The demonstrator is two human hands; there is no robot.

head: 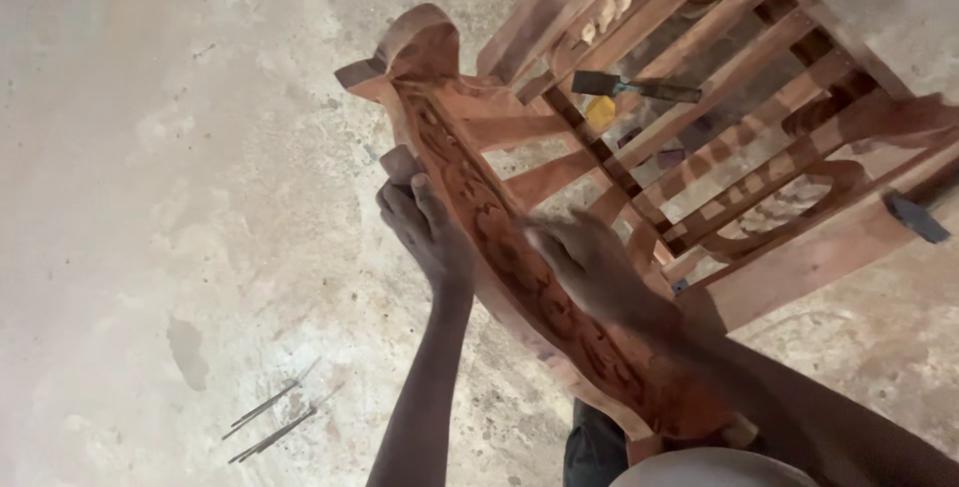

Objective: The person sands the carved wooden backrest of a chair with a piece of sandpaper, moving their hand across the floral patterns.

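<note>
A reddish-brown carved wooden chair frame (699,117) lies tilted on a concrete floor. Its carved armrest (479,197) runs diagonally toward me, with leaf-like relief along its top. My left hand (425,227) grips the armrest's left edge and seems to press a small piece of brown sandpaper (400,162) against it. My right hand (584,262) rests on top of the carved strip, blurred by motion; I cannot tell whether it holds anything.
A dark-handled chisel (634,87) lies on the chair slats, with a small yellow object (599,112) below it. Another dark tool (917,217) rests at the right. Two thin metal rods (275,417) lie on the stained concrete floor (150,197) at lower left.
</note>
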